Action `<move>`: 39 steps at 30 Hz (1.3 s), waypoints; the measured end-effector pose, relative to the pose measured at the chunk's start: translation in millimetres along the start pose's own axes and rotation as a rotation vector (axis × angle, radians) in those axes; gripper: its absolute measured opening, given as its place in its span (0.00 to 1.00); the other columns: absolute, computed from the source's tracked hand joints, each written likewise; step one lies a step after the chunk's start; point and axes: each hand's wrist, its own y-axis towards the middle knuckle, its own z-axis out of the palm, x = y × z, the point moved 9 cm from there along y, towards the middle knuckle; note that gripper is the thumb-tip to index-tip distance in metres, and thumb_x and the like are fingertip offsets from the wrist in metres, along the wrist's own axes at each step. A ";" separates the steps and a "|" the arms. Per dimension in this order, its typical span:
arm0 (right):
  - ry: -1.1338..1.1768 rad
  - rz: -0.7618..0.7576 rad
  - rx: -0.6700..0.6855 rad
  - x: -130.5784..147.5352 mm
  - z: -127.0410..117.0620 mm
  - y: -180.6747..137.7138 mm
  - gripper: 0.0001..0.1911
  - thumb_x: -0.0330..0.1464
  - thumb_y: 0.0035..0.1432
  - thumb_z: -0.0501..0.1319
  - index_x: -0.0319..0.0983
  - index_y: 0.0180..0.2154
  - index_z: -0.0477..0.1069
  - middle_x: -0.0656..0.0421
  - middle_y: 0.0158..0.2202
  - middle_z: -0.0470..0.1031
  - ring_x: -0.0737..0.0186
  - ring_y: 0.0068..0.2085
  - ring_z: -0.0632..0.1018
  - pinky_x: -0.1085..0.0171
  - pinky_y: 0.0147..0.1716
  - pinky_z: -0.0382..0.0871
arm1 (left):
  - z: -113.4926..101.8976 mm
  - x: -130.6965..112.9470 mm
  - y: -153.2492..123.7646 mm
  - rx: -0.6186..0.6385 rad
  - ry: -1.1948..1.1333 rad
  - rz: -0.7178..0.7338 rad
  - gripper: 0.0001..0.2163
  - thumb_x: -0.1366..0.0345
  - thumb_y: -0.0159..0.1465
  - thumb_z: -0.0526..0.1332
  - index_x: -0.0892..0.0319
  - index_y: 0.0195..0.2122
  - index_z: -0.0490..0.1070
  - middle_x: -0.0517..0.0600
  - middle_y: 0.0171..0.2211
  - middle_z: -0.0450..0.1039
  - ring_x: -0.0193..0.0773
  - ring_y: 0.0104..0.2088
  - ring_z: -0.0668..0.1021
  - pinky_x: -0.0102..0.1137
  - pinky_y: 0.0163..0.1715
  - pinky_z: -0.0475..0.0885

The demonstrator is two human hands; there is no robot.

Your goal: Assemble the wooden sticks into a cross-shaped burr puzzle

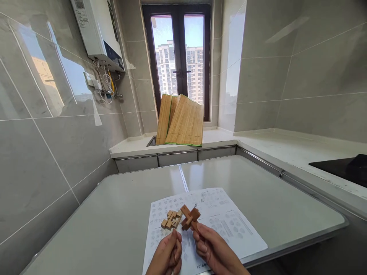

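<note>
My left hand point(168, 255) is closed on a light wooden puzzle piece cluster point(171, 219), held up over a printed instruction sheet point(229, 225). My right hand point(210, 248) pinches a darker reddish-brown interlocked wooden cross puzzle point(189, 217) by its lower stick. The two wooden parts sit side by side, almost touching, just above the paper. The sheet lies flat on a grey table point(114, 214) near its front edge.
Beyond the table runs a white counter point(272, 145) with a sink, where folded bamboo mats point(180, 122) lean against the window point(179, 57). A black cooktop point(341, 168) is on the right. A water heater point(96, 30) hangs on the left tiled wall.
</note>
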 end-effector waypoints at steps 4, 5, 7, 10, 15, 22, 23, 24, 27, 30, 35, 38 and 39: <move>0.031 -0.066 -0.097 29.6 -21.1 -5.2 0.22 0.42 0.48 0.82 0.35 0.36 0.78 0.62 0.30 0.71 0.76 0.23 0.65 0.75 0.22 0.63 | -3.2 2.2 3.6 0.010 -0.003 0.007 0.28 0.38 0.59 0.72 0.60 0.35 0.70 0.37 0.18 0.58 0.23 0.17 0.46 0.19 0.13 0.56; 0.010 -0.080 -0.110 38.1 -28.0 -6.2 0.21 0.42 0.50 0.82 0.35 0.35 0.78 0.62 0.30 0.72 0.76 0.23 0.66 0.74 0.22 0.64 | -4.0 3.3 4.5 0.015 0.007 0.006 0.28 0.37 0.59 0.72 0.60 0.35 0.70 0.37 0.19 0.59 0.23 0.18 0.46 0.20 0.13 0.56; -0.035 -0.107 -0.147 56.2 -45.3 -7.5 0.19 0.41 0.52 0.80 0.36 0.34 0.78 0.62 0.30 0.72 0.75 0.24 0.67 0.75 0.22 0.67 | -5.2 5.3 6.2 0.020 0.023 0.004 0.28 0.36 0.59 0.71 0.59 0.35 0.69 0.38 0.19 0.59 0.23 0.18 0.46 0.20 0.13 0.57; -0.103 -0.119 -0.215 82.0 -76.4 -7.7 0.15 0.37 0.55 0.79 0.36 0.34 0.78 0.62 0.29 0.72 0.76 0.23 0.68 0.76 0.21 0.69 | -4.1 5.8 8.4 0.023 0.035 0.001 0.30 0.34 0.56 0.71 0.59 0.34 0.68 0.37 0.18 0.59 0.23 0.17 0.46 0.20 0.12 0.56; -0.130 -0.140 -0.345 120.8 -127.2 -8.7 0.09 0.28 0.58 0.75 0.36 0.32 0.75 0.62 0.27 0.71 0.75 0.21 0.71 0.78 0.18 0.71 | 5.2 -0.9 5.0 0.036 0.065 -0.005 0.29 0.37 0.58 0.72 0.59 0.35 0.68 0.37 0.19 0.60 0.23 0.17 0.47 0.21 0.14 0.59; -0.157 -0.135 -0.438 154.0 -162.8 -10.4 0.08 0.24 0.65 0.66 0.38 0.33 0.72 0.61 0.26 0.71 0.73 0.21 0.71 0.77 0.18 0.73 | 12.7 -6.3 0.6 0.066 0.080 -0.014 0.27 0.39 0.59 0.73 0.59 0.34 0.68 0.38 0.21 0.61 0.24 0.18 0.49 0.21 0.16 0.62; -0.165 -0.130 -0.446 158.0 -165.6 -9.5 0.07 0.24 0.66 0.65 0.38 0.34 0.73 0.61 0.27 0.71 0.72 0.21 0.72 0.76 0.18 0.73 | 13.0 -5.8 0.8 0.070 0.081 -0.019 0.27 0.39 0.59 0.72 0.59 0.34 0.68 0.38 0.21 0.61 0.24 0.18 0.50 0.21 0.17 0.63; -0.172 -0.126 -0.461 162.0 -168.8 -8.4 0.07 0.24 0.67 0.64 0.38 0.34 0.73 0.61 0.26 0.71 0.72 0.21 0.72 0.76 0.18 0.74 | 13.4 -5.6 1.1 0.074 0.081 -0.021 0.27 0.40 0.60 0.72 0.59 0.34 0.68 0.38 0.21 0.61 0.24 0.18 0.50 0.21 0.17 0.63; -0.199 -0.113 -0.499 173.3 -177.0 -3.0 0.07 0.24 0.69 0.61 0.37 0.36 0.72 0.61 0.25 0.71 0.72 0.20 0.71 0.76 0.17 0.71 | 14.7 -5.9 2.1 0.085 0.079 -0.018 0.26 0.40 0.60 0.72 0.60 0.34 0.68 0.38 0.21 0.61 0.24 0.18 0.51 0.21 0.18 0.63; -0.240 -0.086 -0.521 181.0 -181.7 2.8 0.09 0.24 0.70 0.60 0.36 0.34 0.71 0.61 0.24 0.69 0.73 0.20 0.70 0.77 0.16 0.68 | 14.9 -6.0 2.8 0.087 0.076 -0.019 0.26 0.40 0.61 0.72 0.60 0.33 0.68 0.39 0.22 0.62 0.24 0.18 0.51 0.21 0.17 0.62; -0.332 -0.056 -0.528 190.0 -183.8 6.4 0.06 0.26 0.70 0.62 0.37 0.36 0.71 0.61 0.24 0.70 0.72 0.20 0.71 0.75 0.17 0.69 | 14.4 -6.7 2.6 0.076 0.064 -0.015 0.25 0.41 0.61 0.71 0.59 0.35 0.68 0.38 0.21 0.61 0.23 0.18 0.50 0.21 0.17 0.61; -0.398 -0.045 -0.532 194.2 -184.3 6.5 0.06 0.27 0.71 0.62 0.36 0.37 0.72 0.60 0.25 0.72 0.71 0.21 0.71 0.75 0.18 0.70 | 15.9 -8.0 1.8 0.073 0.069 -0.011 0.25 0.41 0.62 0.71 0.59 0.35 0.68 0.38 0.21 0.61 0.24 0.18 0.50 0.21 0.17 0.62; -0.422 -0.041 -0.532 195.1 -183.8 6.7 0.06 0.28 0.71 0.61 0.36 0.37 0.73 0.60 0.26 0.73 0.71 0.22 0.71 0.75 0.18 0.71 | 16.7 -8.5 1.5 0.073 0.072 -0.011 0.25 0.41 0.62 0.71 0.59 0.34 0.68 0.38 0.21 0.61 0.24 0.18 0.50 0.21 0.17 0.62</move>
